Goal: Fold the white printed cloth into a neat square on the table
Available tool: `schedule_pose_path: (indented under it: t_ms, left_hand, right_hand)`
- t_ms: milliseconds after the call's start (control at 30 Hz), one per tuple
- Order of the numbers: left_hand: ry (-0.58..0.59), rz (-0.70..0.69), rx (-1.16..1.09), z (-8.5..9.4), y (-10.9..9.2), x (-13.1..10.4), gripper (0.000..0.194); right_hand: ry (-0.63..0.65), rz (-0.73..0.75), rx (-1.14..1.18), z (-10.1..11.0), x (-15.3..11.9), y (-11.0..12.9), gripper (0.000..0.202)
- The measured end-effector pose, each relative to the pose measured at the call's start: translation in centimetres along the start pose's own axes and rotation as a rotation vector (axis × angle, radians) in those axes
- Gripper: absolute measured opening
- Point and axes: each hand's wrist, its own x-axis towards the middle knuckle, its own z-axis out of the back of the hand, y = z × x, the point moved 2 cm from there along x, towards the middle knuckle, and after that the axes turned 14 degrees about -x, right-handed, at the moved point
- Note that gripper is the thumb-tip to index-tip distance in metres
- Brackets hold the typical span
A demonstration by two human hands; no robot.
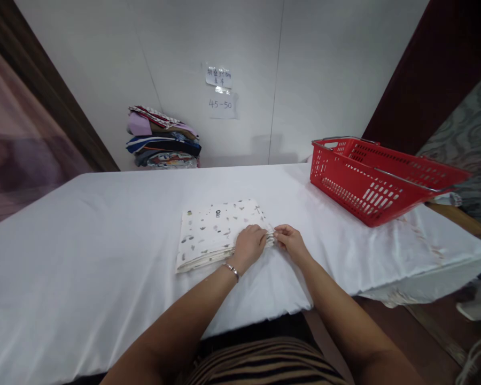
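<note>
A folded white cloth [208, 230] with small printed motifs lies flat on the table, its stacked layers showing along the near and right edges. My left hand [249, 245], with a bracelet at the wrist, rests over the near right corner, its fingers curled together onto the layers. From the right, my right hand [292, 240] pinches the layered edge at that same corner between thumb and fingertips. The undersides of the left fingers are hidden.
A white sheet covers the table [116, 230]. At the back left stands a pile of folded clothes [164, 140]. A red plastic basket [356, 179] with metal handles sits at the right. Paper notes [222, 104] are taped on the white wall behind.
</note>
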Motion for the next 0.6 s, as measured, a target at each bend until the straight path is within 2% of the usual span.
schedule_pose_path:
  t_ms: [400,500,600]
  left_hand:
    - [0.007,0.005,0.018,-0.2,-0.1,0.2,0.023]
    - [0.001,0.015,0.037,0.2,-0.3,0.5,0.022]
    - [-0.040,-0.001,0.088,1.0,-0.3,0.8,0.023]
  right_hand:
    - [0.018,0.070,0.015,0.0,0.2,-0.6,0.023]
    - [-0.021,0.095,-0.033,0.1,0.0,-0.3,0.024]
    - [-0.036,0.058,-0.072,0.2,-0.4,-0.1,0.024]
